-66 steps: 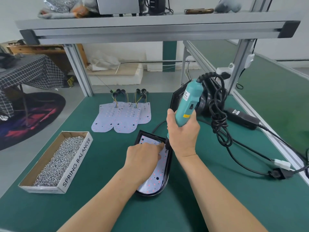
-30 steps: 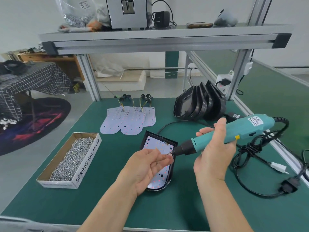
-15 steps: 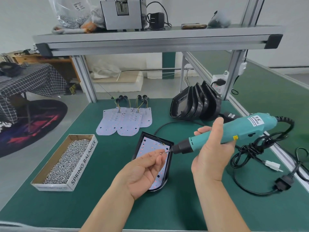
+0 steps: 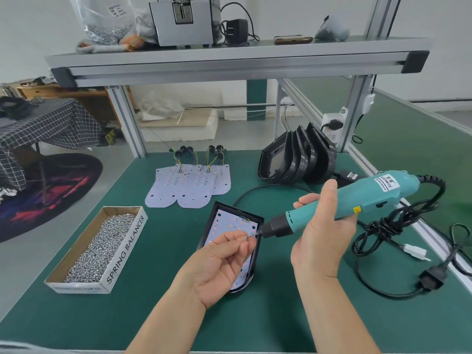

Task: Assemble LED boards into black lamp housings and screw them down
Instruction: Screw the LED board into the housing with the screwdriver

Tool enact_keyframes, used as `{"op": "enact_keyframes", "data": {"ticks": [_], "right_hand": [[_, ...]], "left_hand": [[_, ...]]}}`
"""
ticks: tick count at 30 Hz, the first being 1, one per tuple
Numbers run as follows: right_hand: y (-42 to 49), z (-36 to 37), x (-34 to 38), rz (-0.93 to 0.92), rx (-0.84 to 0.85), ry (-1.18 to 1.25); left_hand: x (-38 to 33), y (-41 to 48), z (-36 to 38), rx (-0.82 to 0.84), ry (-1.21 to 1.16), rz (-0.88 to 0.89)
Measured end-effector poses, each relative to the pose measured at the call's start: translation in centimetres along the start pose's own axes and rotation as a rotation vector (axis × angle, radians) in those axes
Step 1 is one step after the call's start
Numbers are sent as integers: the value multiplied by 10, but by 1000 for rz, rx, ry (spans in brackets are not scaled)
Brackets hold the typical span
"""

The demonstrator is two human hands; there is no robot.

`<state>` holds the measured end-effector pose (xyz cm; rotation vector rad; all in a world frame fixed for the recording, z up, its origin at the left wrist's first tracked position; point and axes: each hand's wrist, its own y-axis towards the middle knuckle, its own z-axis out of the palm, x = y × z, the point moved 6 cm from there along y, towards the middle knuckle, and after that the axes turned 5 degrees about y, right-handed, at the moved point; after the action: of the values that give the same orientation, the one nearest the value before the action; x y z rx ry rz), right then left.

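Assembly workshop, green workbench (image 4: pixel 158 310), screw box (image 4: pixel 84 254)

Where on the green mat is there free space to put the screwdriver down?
Bare mat lies between the screw box and the housing, and along the near edge left of the arms. Crowded: coiled cable on the right, LED boards and stacked housings at the back.

Screwdriver (image 4: pixel 357 200) raised level; left hand (image 4: pixel 219 264) brings screw (image 4: pixel 249 235) to tip.
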<state>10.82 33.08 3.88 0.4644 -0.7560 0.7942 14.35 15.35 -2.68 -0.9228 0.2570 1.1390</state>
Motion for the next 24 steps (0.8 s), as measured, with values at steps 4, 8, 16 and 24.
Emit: {"op": "enact_keyframes", "data": {"ticks": [4,8,16,24], "right_hand": [[-1,0,-1,-11,-1,-28],[0,2,-3,7,-20,-43],[5,4,-7,55,-38,-22],[11,9,-1,68,-20,15]], "left_hand": [[-6,-1,1,-18,145,128],[-12,-2,4,-47,272,280],[-18,-8,5,1,387,299],[-40,-11,-12,-22,435,230]]}}
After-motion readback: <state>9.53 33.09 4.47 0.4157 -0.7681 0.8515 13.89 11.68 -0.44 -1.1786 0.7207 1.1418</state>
